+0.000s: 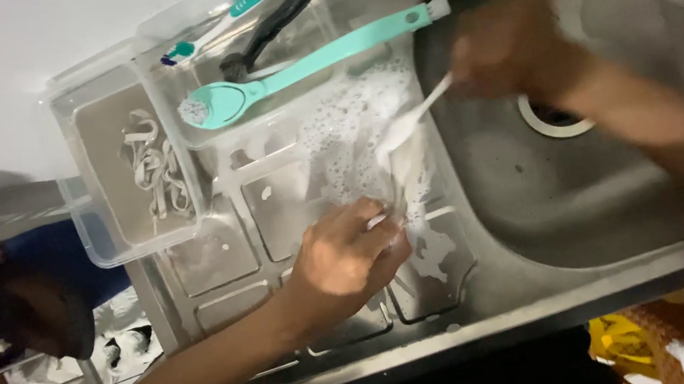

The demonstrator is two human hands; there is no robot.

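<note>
My left hand (342,255) presses down on a clear, foam-covered item (399,179) lying on the ribbed steel drainboard (216,256); what the item is cannot be told. My right hand (510,45), blurred by motion, grips a thin white brush (416,113) whose head touches the foamy item at the edge of the sink basin (543,207). Soap suds (344,142) spread over the drainboard between the hands.
A clear plastic box (133,241) with white strips inside stands at the drainboard's far end. On a clear tray (217,143) beside it lie a teal spoon-shaped brush (296,68), a teal-and-white toothbrush (242,4) and a black-handled tool (287,6). The drain (557,119) is in the basin.
</note>
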